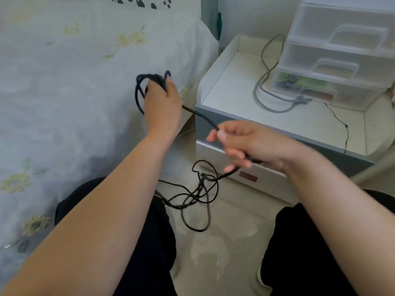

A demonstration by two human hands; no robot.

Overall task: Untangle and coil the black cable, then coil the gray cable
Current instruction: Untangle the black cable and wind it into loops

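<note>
My left hand [162,103] is raised over the bed's edge and grips a few coiled loops of the black cable [201,189]. From that hand the cable runs taut down to my right hand [245,144], which pinches it between thumb and fingers. Below my right hand the rest of the black cable hangs in a loose tangle over the floor between my knees. The gray cable [265,82] lies uncoiled on the white bedside table [235,82], its plug end near the plastic drawers.
A bed with a floral sheet [74,82] fills the left. A translucent plastic drawer unit [342,50] stands on the bedside table's back right. A thin black wire [339,124] trails over the table's front edge. Pale floor tiles [230,242] lie between my legs.
</note>
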